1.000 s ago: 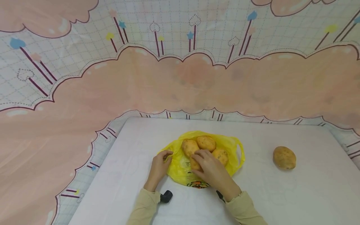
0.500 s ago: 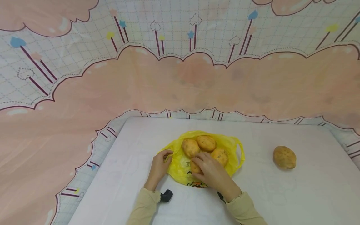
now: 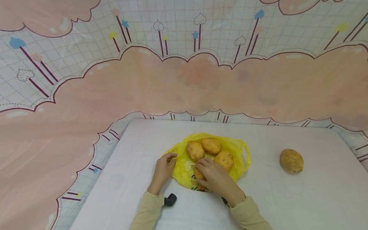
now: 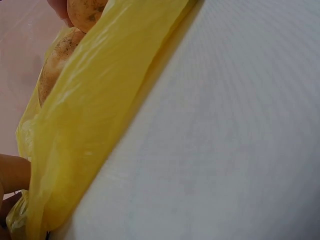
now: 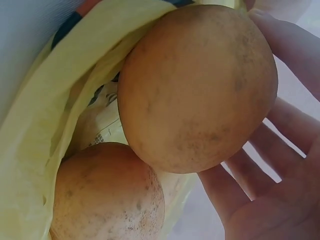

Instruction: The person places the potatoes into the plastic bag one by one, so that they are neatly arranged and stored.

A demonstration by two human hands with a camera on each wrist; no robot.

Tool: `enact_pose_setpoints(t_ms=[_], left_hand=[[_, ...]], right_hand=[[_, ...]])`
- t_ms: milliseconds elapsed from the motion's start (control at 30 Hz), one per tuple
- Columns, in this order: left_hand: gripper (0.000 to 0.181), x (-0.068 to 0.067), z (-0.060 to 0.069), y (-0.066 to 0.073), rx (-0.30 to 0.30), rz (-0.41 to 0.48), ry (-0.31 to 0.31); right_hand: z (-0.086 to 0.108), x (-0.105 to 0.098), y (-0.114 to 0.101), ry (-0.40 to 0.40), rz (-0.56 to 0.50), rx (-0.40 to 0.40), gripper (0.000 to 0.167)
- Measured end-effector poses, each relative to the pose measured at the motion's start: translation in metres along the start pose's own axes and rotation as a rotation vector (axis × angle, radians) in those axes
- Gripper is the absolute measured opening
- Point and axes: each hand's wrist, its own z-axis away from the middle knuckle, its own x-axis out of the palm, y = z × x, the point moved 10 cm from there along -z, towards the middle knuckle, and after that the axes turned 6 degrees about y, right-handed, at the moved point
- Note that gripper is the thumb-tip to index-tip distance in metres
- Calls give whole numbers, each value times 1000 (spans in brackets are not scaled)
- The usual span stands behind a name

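A yellow plastic bag (image 3: pixel 179 175) lies spread on the white table with several potatoes inside. My left hand (image 3: pixel 162 172) pinches the bag's left edge between thumb and fingers. Over the bag's front part, my right hand (image 3: pixel 217 177) grips a potato (image 5: pixel 197 90), with the thumb on one side and the fingers spread on the other. Close by the held one sit another potato (image 3: pixel 195 150), one behind it (image 3: pixel 211 146) and a third potato (image 3: pixel 224 160) partly behind the right hand. The left wrist view shows mostly the bag's side (image 4: pixel 95 110).
A single potato (image 3: pixel 291 160) lies on the right part of the white table (image 3: pixel 287 201). A bag handle loop (image 3: pixel 247 158) sticks out to the right. A black wrist device (image 3: pixel 170 200) sits by the left sleeve. Patterned cloth (image 3: pixel 201 83) hangs behind the table.
My right hand has shifted slightly left and toward me with its potato, uncovering more of the potatoes behind it. The left hand stays on the bag's edge.
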Motion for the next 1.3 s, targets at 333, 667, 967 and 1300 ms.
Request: enact_pose_setpoints(t_ms=[333, 667, 967, 1300], left_hand=[[20, 0, 0, 0, -3, 5, 1], [19, 0, 0, 0, -2, -4, 2], [19, 0, -1, 1, -7, 7, 2], [20, 0, 0, 1, -3, 4, 3]], right_hand=[[-2, 3, -3, -12, -3, -47, 42], [-3, 6, -8, -31, -15, -90, 36], [-4, 9, -12, -40, 20, -138, 36], [-5, 6, -13, -30, 14, -151, 32]])
